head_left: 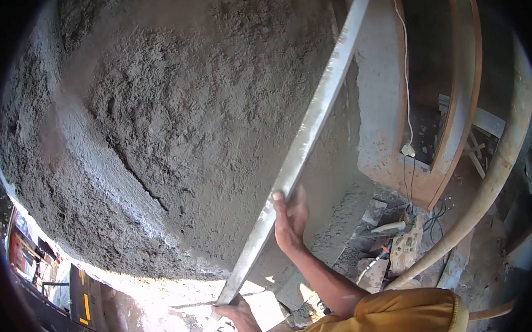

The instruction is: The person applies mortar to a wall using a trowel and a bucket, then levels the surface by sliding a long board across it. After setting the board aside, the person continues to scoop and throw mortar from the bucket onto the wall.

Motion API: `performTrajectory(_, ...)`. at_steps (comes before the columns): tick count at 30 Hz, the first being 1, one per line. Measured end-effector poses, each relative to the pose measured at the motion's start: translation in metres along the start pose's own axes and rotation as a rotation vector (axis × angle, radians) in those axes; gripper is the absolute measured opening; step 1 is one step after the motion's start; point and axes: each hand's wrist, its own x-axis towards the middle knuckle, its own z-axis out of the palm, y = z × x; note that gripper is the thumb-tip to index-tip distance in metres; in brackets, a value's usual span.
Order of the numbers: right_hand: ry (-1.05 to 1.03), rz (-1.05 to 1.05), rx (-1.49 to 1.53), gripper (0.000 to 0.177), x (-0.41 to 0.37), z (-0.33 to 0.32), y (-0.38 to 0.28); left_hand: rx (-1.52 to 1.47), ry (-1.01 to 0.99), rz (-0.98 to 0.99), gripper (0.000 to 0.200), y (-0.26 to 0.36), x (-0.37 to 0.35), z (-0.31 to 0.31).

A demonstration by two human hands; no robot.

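Right hand (290,221) grips pale bar (306,138) mid-length; left hand (237,311) holds its lower end. Rough grey wall (167,120) alongside.

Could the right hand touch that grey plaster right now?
Probably yes: the right hand is on the metal straightedge, but the grey plaster looks close by, with nothing visibly between.

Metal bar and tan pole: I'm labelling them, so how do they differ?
The metal bar is held; the pole is not. The bar is flat-faced and silvery, the pole rounded and tan. The bar looks straight, the pole bowed. Both are long and slanted.
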Motion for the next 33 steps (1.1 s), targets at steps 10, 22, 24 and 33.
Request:
performTrajectory(10,0.344,0.516,0.161,0.043,0.073,-0.06,0.088,0.101,-0.152,0.465,0.075,0.089,-0.046,0.022)
performTrajectory(22,0.126,0.483,-0.203,0.06,0.255,0.041,0.095,0.616,-0.318,0.691,0.081,0.008,-0.018,0.144)
performTrajectory(24,0.1,0.418,-0.327,0.061,0.295,0.067,0.108,0.56,-0.339,0.642,0.081,-0.004,-0.013,0.179)
performTrajectory(33,0.3,0.298,-0.577,0.059,0.364,0.139,0.128,0.427,-0.254,0.433,0.081,-0.023,-0.019,0.272)
